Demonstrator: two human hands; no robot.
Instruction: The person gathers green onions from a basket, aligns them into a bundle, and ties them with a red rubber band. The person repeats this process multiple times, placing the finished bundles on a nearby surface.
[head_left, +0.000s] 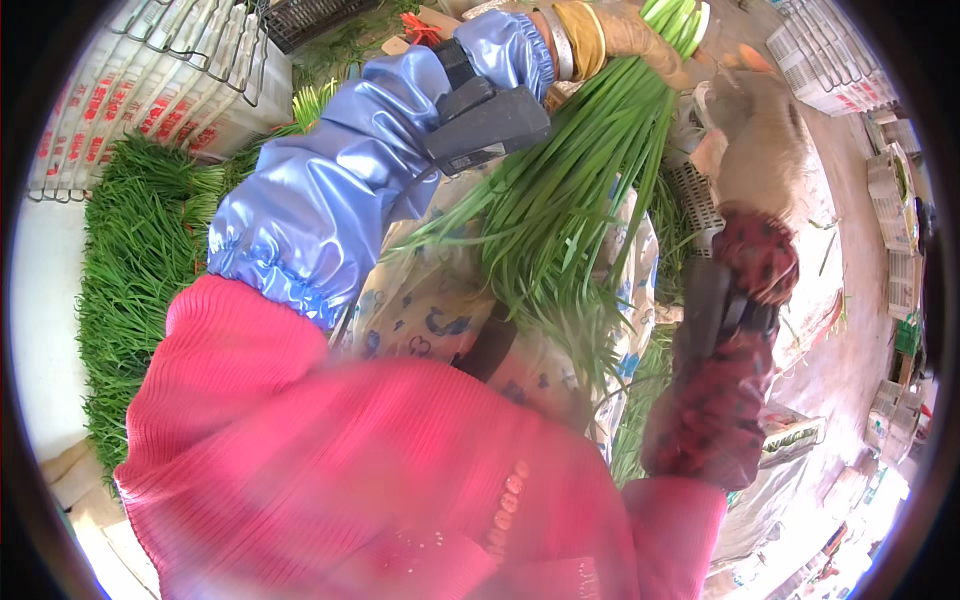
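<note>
My left hand (649, 45), in a tan glove below a shiny blue oversleeve, grips a bunch of garlic chives (581, 180) near its pale stem ends. The long green leaves hang down over my lap, which a patterned apron (420, 300) covers. To the right, my right hand (750, 127) is raised beside the stem ends, apart from the leaves. It is blurred by motion, and whether its fingers hold anything does not show. A dark red patterned oversleeve covers that forearm.
A large stack of tied chive bunches (139, 300) stands at my left, beside white plastic crates (172, 90) with red printing. Loose chives (641, 405) lie right of my lap. A pale sack (814, 300) lies beyond my right arm; more crates (832, 60) stand at the far right.
</note>
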